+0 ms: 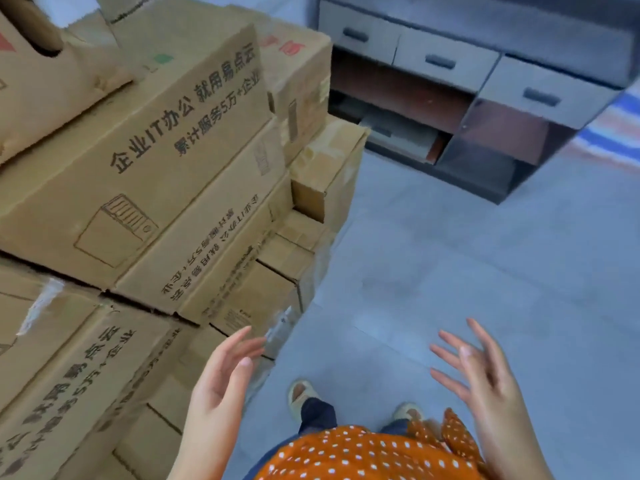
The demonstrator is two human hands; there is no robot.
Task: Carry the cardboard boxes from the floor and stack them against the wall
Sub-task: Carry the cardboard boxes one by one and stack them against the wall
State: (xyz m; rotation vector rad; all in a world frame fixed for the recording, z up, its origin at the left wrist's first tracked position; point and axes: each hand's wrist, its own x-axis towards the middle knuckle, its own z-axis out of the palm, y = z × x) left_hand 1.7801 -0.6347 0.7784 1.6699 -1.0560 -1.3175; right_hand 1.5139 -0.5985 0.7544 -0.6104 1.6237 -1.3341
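Observation:
A tall stack of brown cardboard boxes with printed black characters fills the left half of the view. A smaller taped box sits at the stack's right end on lower boxes. My left hand hovers with straight fingers beside the stack's lower right corner, holding nothing. My right hand is raised over the floor with its fingers spread, also holding nothing. Both hands are apart from the boxes.
A grey metal cabinet with drawers and open shelves stands at the back right. Grey tiled floor stretches between the stack and the cabinet. My feet in slippers stand near the boxes. A striped cloth lies at the far right.

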